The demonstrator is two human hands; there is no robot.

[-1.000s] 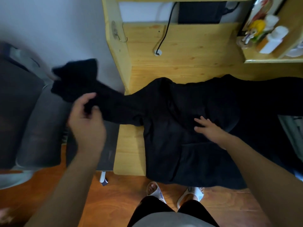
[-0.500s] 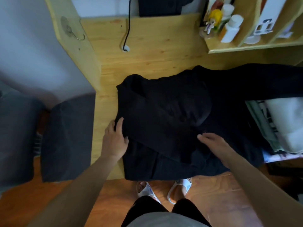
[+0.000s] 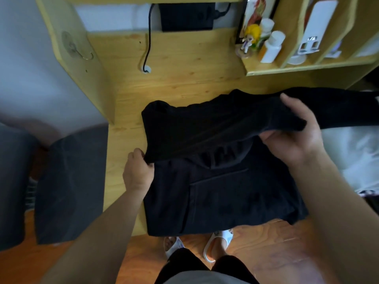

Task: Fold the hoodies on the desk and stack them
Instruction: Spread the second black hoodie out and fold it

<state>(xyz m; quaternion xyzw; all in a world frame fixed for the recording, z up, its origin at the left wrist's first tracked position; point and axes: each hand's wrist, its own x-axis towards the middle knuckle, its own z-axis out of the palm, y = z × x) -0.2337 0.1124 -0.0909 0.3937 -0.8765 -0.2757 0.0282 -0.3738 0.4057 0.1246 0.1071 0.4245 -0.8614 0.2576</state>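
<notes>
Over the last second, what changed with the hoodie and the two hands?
The left sleeve, held out past the desk edge, was folded in over the hoodie. The left hand moved in with it and now grips the fold's left end. The right hand, which lay flat on the body, now grips and lifts the fold's right end. The hoodie's lower body stayed flat on the desk, the right sleeve trailing right.

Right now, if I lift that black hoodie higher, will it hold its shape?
Probably not: the black hoodie sags between the left hand and right hand. Its free sleeve would likely trail. It looks soft, unlikely to slip.
</notes>
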